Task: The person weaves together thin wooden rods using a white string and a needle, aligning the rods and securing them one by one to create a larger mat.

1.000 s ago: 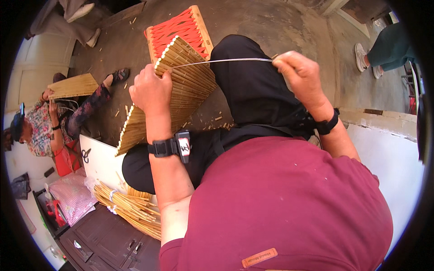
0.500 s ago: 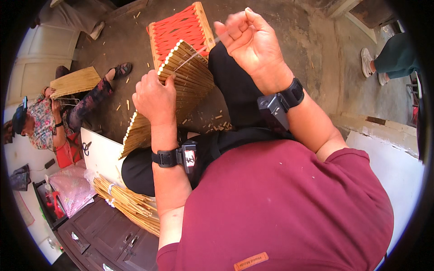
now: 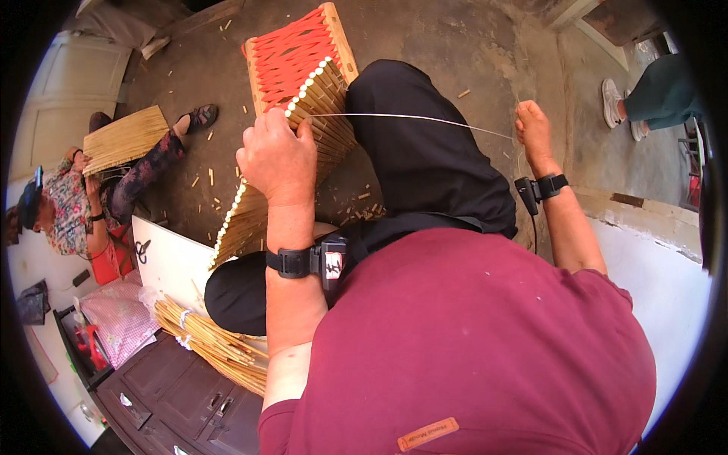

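- Holding the stalk mat by its edge: left hand, back uppermost, thumb near where the cord leaves the mat. Grip: closed on the mat.
- Cord, one length, thin and pale: runs from the mat's far part, across the dark-trousered right leg, toward the right hand. Nearly straight, bowing slightly at its outer end.
- Right hand: well apart from the mat, to its right. Grip: fingers curled in, apparently closed on the cord; exact contact too small to tell.
- Purpose of the hold, as judged: the left hand anchors the mat and steadies the cord's exit; the right stands off to keep the cord drawn out and untangled.
- Mat relative to the grips: directly under the left, partly hidden by it; linked to the right by cord alone.
- Mat, its lie: aslant, pale cut ends along its left edge; probably kept by the legs for support, contact unclear.
- Stool, wood with red webbing: just beyond the mat.
- Stalk bundle, white ties: nearer the body than the mat, likely for easy reach.
- Scissors, dark-handled: left of the mat, by a white board.
- Second panel, held by a co-worker: well left of the mat.
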Tool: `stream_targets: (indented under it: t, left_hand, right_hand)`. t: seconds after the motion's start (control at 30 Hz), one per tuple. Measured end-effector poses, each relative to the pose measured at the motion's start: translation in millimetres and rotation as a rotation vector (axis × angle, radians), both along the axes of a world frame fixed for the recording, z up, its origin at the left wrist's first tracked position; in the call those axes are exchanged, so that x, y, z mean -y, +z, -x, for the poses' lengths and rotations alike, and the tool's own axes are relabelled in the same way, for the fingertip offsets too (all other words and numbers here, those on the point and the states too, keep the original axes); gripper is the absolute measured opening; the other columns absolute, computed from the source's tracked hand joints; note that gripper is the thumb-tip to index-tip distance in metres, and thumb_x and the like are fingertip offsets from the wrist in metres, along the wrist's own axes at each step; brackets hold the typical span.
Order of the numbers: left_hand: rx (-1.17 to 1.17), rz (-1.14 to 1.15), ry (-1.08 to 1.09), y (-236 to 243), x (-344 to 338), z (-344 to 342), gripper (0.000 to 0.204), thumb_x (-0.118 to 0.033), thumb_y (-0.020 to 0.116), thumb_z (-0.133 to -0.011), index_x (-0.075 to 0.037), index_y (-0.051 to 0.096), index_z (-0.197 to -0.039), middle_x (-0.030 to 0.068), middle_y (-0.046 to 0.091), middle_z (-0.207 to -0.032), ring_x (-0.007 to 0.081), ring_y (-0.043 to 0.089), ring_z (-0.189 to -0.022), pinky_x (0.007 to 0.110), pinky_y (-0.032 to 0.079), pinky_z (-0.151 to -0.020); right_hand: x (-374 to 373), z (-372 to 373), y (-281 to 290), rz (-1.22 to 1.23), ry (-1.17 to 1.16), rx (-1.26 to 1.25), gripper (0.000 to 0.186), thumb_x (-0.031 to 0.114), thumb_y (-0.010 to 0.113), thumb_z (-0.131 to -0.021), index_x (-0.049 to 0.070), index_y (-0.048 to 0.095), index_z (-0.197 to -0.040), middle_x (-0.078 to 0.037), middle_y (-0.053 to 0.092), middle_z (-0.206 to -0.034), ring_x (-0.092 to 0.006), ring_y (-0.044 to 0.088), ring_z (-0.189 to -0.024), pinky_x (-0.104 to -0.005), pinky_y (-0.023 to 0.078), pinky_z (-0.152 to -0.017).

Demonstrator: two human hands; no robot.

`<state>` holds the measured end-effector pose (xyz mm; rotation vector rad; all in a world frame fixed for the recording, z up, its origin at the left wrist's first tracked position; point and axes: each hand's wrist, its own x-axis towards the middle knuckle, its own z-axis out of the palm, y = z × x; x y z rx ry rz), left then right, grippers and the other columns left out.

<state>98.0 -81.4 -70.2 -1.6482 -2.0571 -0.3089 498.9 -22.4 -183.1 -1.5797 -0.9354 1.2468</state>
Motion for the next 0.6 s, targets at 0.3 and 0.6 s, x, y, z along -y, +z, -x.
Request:
stream_targets:
  t: [0.3,0.6]
  left_hand:
    - [0.335,0.247,-0.118,17,15,6,0.025,-0.024,0.07,-0.079,-0.007,0.053,-0.083,0.0138,0.064,-0.081,0.0366,0.063,-0.079,0.05,0.047,-0.063]
    - [0.241,0.225,-0.02,20,16,7,0.022,-0.029,0.066,-0.082,-0.011,0.055,-0.085,0.0158,0.065,-0.068,0.0394,0.064,-0.068,0.05,0.048,-0.059]
  right_hand:
    - [5,160,107,-0.418,0.497,-0.116,0.012,0.013,0.052,-0.09,0.003,0.057,-0.094,0.0,0.056,-0.074,-0.0083,0.053,-0.069,-0.0238,0.043,-0.064]
    - [25,251,74,-0.285,0.572,-0.232,0.018,0.012,0.049,-0.094,0.0,0.061,-0.093,-0.006,0.065,-0.071,-0.0131,0.061,-0.054,-0.0277,0.048,-0.052]
